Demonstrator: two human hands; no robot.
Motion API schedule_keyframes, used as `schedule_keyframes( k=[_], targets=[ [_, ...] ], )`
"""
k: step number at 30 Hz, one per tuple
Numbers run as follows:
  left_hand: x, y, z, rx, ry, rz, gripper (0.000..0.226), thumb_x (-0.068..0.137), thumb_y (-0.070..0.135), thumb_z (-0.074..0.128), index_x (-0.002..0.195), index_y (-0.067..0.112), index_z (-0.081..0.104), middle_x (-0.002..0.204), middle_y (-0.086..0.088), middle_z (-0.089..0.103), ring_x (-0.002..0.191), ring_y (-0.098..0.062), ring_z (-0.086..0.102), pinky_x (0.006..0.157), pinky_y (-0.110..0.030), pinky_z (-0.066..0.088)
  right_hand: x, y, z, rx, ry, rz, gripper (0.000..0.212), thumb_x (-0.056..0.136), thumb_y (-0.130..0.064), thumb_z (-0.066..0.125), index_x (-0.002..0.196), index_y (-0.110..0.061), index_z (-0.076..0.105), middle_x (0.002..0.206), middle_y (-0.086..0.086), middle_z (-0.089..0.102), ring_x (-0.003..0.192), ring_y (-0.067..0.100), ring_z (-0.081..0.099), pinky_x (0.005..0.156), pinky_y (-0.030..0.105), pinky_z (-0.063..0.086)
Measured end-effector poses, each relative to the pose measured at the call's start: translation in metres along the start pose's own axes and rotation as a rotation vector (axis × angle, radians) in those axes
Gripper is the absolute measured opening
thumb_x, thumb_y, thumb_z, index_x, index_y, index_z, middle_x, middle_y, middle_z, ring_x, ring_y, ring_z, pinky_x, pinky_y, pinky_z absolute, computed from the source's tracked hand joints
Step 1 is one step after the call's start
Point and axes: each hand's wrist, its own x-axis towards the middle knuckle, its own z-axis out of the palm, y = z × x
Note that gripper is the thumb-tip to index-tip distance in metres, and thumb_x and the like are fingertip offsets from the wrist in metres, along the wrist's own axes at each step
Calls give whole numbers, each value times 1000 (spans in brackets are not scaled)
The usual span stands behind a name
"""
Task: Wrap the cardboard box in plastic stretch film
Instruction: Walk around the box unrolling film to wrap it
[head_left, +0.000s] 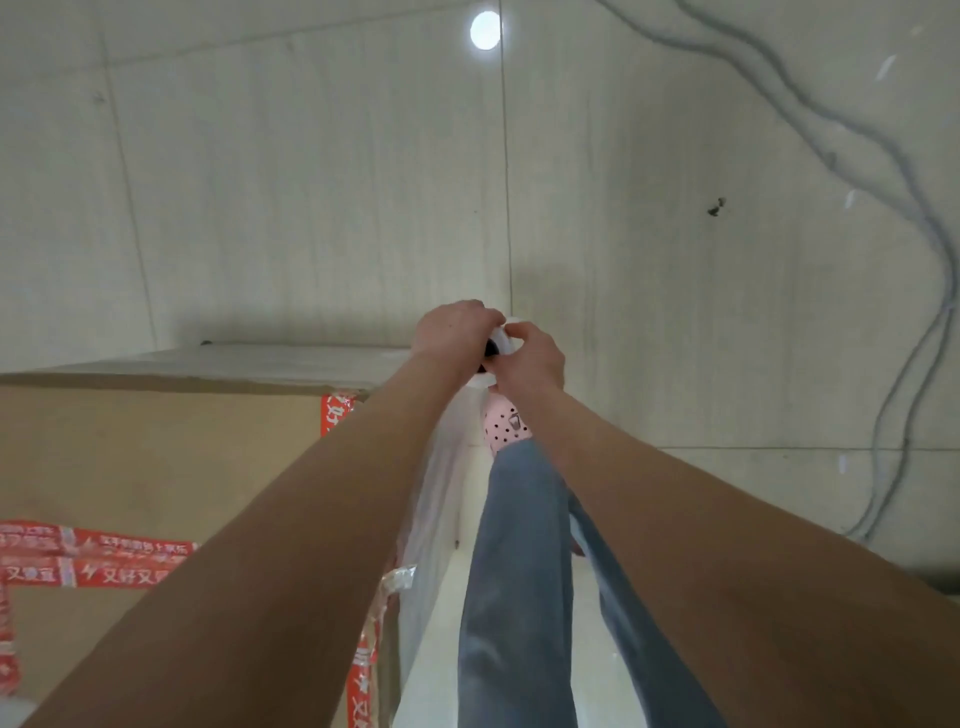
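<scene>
Your left arm (291, 519) and right arm (701, 519) reach out long and straight from the bottom of the view. They meet at a white roll of plastic film (505, 339), just past the far right corner of the cardboard box (156, 457).

Your left hand (457, 332) sits on top of the roll, and its fingers (483, 314) are curled down over it, grasping it. Your right hand (535, 353) grips the roll from the other side, with its fingers (519, 330) bent round the rim. You can see the dark hole in the middle of the roll between your hands.

The big brown box stands on the floor (311, 182) to your left. Red tape (93, 564) with white writing runs across its top. A clear sheet of film (436, 493) lies flat along the right side of the box, up to the roll.

Under your right arm is your leg in blue jeans (519, 571), with a pink shoe (506, 426) full of little holes. A grey cable (909, 208) snakes over the floor on the right.
</scene>
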Motion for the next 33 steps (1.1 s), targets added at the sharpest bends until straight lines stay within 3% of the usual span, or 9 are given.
schedule_keyframes(
  k=[4,9,12,14,17,21,26,31,33],
  targets=[
    [10,-8,-13,-101,-48,-119,37,85,16,55,121,22,61,116,-5,61,105,-25,60,76,-28,42,7,-15,-7,-115,-3,-24,48,77,-25,72,122,-29,56,111,-3,62,87,21,67,78,32,55],
    [12,-30,-28,-380,-3,-251,38,83,5,52,116,18,65,117,-8,64,107,-28,60,84,-32,48,9,-35,-4,-17,-121,69,86,69,-36,81,140,-19,36,123,4,52,105,25,61,84,36,55],
    [12,-43,-33,-536,66,-317,30,80,7,54,105,14,70,102,-11,69,94,-29,63,74,-31,49,9,-53,6,166,-153,172,79,70,-25,80,137,-19,39,119,4,51,103,25,62,62,26,56],
    [12,-52,-36,-602,83,-374,23,79,12,57,97,15,71,92,-8,69,82,-28,62,65,-28,44,12,-62,15,256,-125,173,72,73,-13,77,136,-17,42,125,10,53,102,28,64,58,24,56],
    [13,-66,-39,-656,83,-444,19,78,23,61,95,22,70,84,-4,68,72,-26,63,63,-27,47,15,-73,27,291,-89,139,68,75,-2,70,137,-15,45,131,10,52,103,28,63,66,27,58],
    [13,-82,-36,-683,121,-491,24,78,29,63,100,23,70,87,-4,69,74,-25,62,65,-27,46,17,-83,41,271,-108,125,66,77,0,66,137,-16,46,130,10,53,103,28,63,77,34,59],
    [11,-106,-32,-717,142,-534,28,79,30,62,106,22,69,95,-4,70,77,-23,60,65,-26,42,20,-94,62,204,-127,113,62,76,-1,68,133,-16,49,126,10,54,99,27,64,75,35,60],
    [9,-123,-27,-728,139,-539,25,80,29,63,101,19,69,83,0,66,70,-19,57,50,-20,35,19,-95,80,76,-73,57,53,74,-12,71,122,-15,49,98,2,54,82,22,66,78,39,58],
    [9,-128,-26,-730,137,-554,20,79,28,63,93,15,69,77,-2,65,68,-20,60,47,-20,34,21,-99,85,5,-39,16,50,73,-15,70,119,-15,51,99,2,54,90,25,65,82,40,57]
  ],
)
